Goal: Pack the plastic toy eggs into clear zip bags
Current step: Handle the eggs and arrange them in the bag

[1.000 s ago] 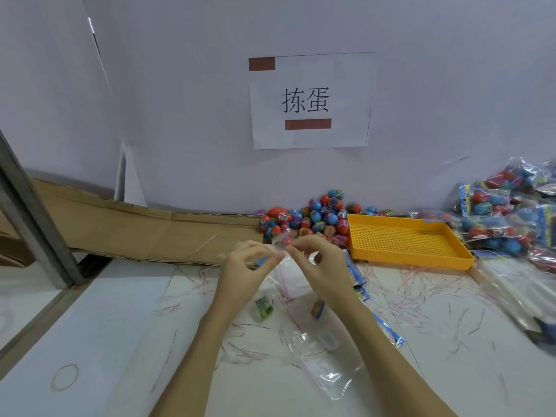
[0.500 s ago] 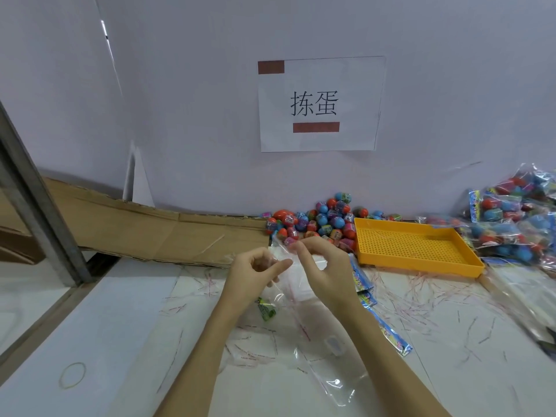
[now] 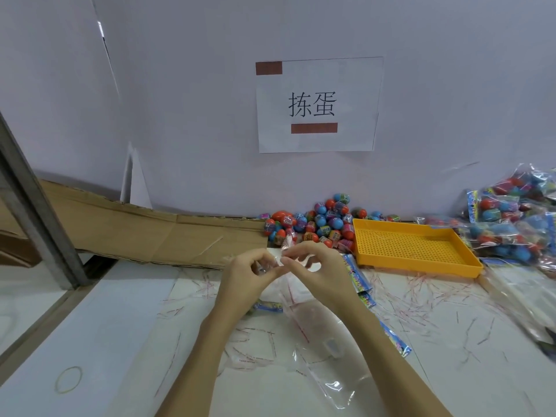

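Nearest, at six o'clock, the clear zip bag point(image 3: 316, 326) hangs slack from the fingers down over the white table point(image 3: 120, 326), its body looking empty, though the film is too sheer to be sure. A second ago the bag's mouth was held wider between the hands; now the left hand point(image 3: 243, 281) and right hand point(image 3: 316, 272) have drawn together until the fingertips nearly touch, both pinching the top edge of the film. I judge they are working the mouth apart, so no egg has gone in yet and the filling step is still ahead.

Around the hands lie torn red-edged strips point(image 3: 421, 299) and blue printed header cards point(image 3: 356, 275), scattered toward three o'clock.

Further out, at one o'clock, the yellow tray point(image 3: 469, 261) holds nothing that I can make out on its perforated floor. Just left of it, at twelve o'clock against the wall, sits the loose pile of toy eggs point(image 3: 319, 224), red, blue and multicoloured, touching the tray's left rim. At two o'clock, packed bags point(image 3: 511, 224) already filled with eggs are heaped. Flattened cardboard point(image 3: 150, 233) runs toward ten o'clock, and above everything a paper sign point(image 3: 316, 103) is stuck on the wall.
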The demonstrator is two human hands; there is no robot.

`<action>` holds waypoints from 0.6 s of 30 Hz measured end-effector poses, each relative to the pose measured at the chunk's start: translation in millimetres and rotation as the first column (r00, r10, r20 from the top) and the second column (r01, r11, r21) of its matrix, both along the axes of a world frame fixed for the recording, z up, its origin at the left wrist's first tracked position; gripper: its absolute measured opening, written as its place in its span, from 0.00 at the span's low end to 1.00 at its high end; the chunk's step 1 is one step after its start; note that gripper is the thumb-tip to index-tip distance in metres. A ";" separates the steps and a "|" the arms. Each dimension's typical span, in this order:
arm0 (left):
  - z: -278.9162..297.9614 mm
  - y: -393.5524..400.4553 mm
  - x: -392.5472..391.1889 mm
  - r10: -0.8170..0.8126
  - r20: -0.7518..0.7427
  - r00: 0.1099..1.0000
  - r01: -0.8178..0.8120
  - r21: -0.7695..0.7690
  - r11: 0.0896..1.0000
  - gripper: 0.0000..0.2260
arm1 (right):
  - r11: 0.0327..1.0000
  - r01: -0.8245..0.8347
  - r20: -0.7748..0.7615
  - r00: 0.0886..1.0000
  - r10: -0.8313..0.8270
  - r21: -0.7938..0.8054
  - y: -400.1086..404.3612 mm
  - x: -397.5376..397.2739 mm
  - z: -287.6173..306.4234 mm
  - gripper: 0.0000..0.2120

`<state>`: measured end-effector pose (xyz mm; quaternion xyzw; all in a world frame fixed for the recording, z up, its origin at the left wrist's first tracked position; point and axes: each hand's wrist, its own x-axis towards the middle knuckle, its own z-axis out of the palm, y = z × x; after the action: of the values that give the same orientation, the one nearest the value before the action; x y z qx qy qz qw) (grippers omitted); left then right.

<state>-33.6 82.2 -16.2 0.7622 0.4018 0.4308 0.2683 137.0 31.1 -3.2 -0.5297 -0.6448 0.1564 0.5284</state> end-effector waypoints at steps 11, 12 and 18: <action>-8.1 1.0 0.2 0.105 -0.306 0.946 -0.055 0.170 0.984 0.34 | 0.992 0.086 0.049 0.995 -0.082 -0.095 0.0 16.4 1.7 0.07; -9.5 2.1 0.9 0.114 -0.330 0.937 -0.063 0.160 0.985 0.36 | 0.988 0.133 0.040 0.991 -0.130 -0.077 0.5 17.6 1.2 0.07; -9.9 9.8 -4.9 0.342 -0.263 0.902 -0.270 0.277 0.922 0.33 | 0.952 0.305 -0.106 0.947 -0.303 0.010 -0.3 29.0 3.4 0.06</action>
<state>-38.4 92.0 -26.2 0.7727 0.5005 0.3883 0.0397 166.0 30.8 0.2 -0.6070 -0.5293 0.0918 0.5856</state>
